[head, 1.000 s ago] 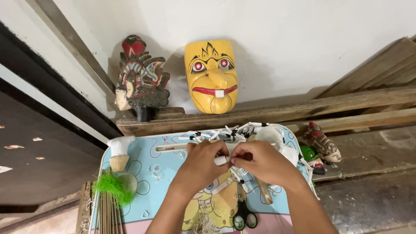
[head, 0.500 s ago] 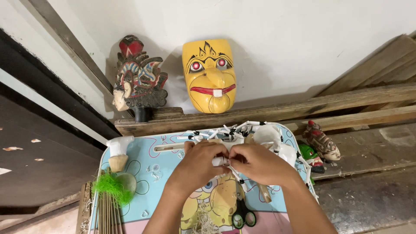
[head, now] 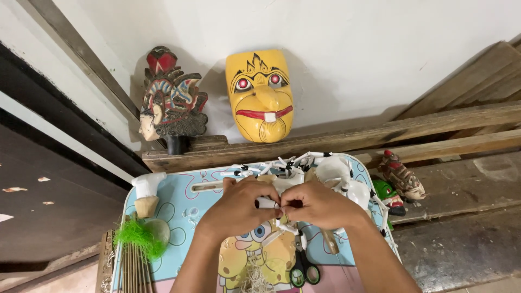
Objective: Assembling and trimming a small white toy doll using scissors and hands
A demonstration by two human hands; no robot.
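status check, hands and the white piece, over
Left hand and right hand together, both pinching small white piece above cartoon-print tray. Scissors below hands, green tuft off left. Nothing blocking.

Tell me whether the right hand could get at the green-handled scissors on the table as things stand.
Probably yes. The scissors lie in the open on the cartoon table, just below the right hand, with nothing over them. But that hand and the left hand both pinch a small white piece, so it must let go first.
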